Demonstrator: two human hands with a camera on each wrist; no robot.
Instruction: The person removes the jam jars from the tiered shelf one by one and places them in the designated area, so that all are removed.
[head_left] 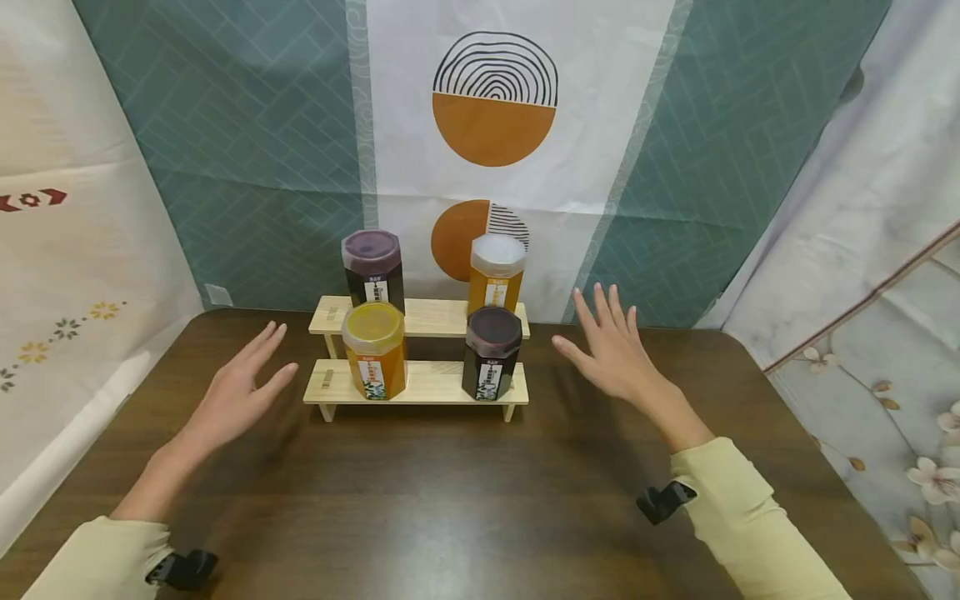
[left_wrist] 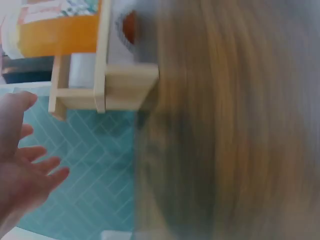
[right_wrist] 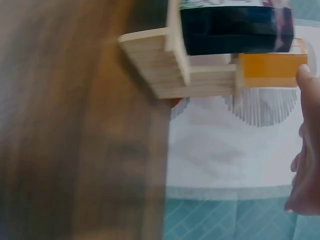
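Note:
A two-step pale wooden rack (head_left: 435, 383) bears jars with labels on both steps. On its lower step stand an amber jar with a yellow lid (head_left: 375, 354) at left and a dark jar with a dark red lid (head_left: 491, 354) at right. The upper step holds a dark jar with a purple lid (head_left: 372, 258) and an amber jar with a white lid (head_left: 497, 267). My left hand (head_left: 238, 392) hovers left of the rack, fingers extended, holding nothing. To the right of the rack, my right hand (head_left: 611, 354) is spread in the air, also holding nothing.
The rack stands near the back of a brown wooden table (head_left: 427, 500). Right behind it hangs a green and white patterned cloth (head_left: 262, 167). Light curtains close in the left (head_left: 60, 275) and right (head_left: 885, 350) sides.

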